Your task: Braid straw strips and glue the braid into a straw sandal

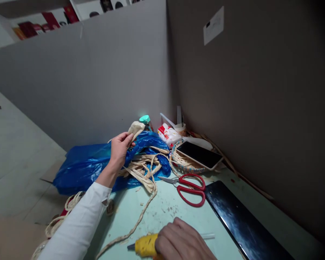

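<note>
My left hand (121,147) pinches a pale, folded piece of dried husk (136,127) between thumb and fingers, above a blue plastic bag (83,162). My right hand (182,241) is wrapped round a yellow hot glue gun (146,245) at the front of the pale green table (162,202). The gun's dark nozzle points left, and a clear glue stick (207,236) sticks out on the right. Loose husk strips (143,169) spill from the bag's mouth. A twisted cord (141,216) runs from them towards the front left.
Red-handled scissors (191,189) lie mid-table, blades partly apart. Beside them is a long dark glossy slab (241,220). A phone (199,154) rests on a woven basket (184,164). Behind are a tissue pack (168,135) and a cup (181,129). Grey partitions (111,79) stand around the back and right.
</note>
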A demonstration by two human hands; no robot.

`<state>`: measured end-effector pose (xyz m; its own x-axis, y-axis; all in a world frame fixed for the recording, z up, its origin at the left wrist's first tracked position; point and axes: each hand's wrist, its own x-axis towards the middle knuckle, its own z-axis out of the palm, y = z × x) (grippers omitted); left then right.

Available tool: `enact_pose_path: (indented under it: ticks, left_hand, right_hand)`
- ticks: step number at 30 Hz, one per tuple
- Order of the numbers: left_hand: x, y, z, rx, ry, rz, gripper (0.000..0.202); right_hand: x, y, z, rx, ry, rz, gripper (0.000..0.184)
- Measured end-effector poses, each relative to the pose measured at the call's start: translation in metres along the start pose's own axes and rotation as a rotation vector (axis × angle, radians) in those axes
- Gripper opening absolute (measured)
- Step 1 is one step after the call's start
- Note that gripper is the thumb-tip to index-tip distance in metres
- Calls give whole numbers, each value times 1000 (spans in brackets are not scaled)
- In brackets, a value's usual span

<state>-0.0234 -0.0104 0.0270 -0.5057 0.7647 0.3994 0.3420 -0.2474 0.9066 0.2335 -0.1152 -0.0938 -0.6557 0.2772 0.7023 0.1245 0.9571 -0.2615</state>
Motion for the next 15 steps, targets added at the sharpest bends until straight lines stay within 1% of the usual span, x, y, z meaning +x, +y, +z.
enact_pose_path:
  ticks: [2, 4, 6, 7, 8, 10, 11, 12, 13, 14, 15]
  left_hand:
    - [-7, 11, 2, -25, -42, -16, 29]
    - [-18, 21, 5, -44, -99, -50, 28]
    - [-32, 29, 9, -58, -162, -97, 28]
    - [-41, 32, 11, -62, -194, -120, 28]
    - [-53, 35, 13, -61, -227, -144, 27]
    - [-82, 41, 17, -46, -302, -185, 25]
    - [-98, 44, 19, -27, -346, -206, 25]
    - [-115, 47, 21, -6, -387, -227, 25]
    - [-132, 50, 22, 32, -452, -250, 25]
    - [-147, 53, 22, 129, -540, -246, 25]
    - [-160, 55, 22, 201, -605, -240, 27]
  right_hand:
    - [3, 1, -8, 94, 4, 83, 18]
    - [8, 3, -19, 252, -5, 196, 16]
    - [15, 4, -31, 456, -31, 361, 13]
    - [19, 6, -37, 564, -37, 457, 11]
    - [22, 7, -42, 657, -13, 574, 11]
    - [29, 12, -49, 822, 68, 751, 21]
    - [32, 14, -52, 889, 117, 807, 28]
    - [35, 17, -54, 940, 149, 826, 30]
    - [37, 19, -55, 968, 176, 835, 29]
    - [38, 20, -56, 975, 193, 831, 26]
    - [39, 21, -56, 965, 200, 821, 25]
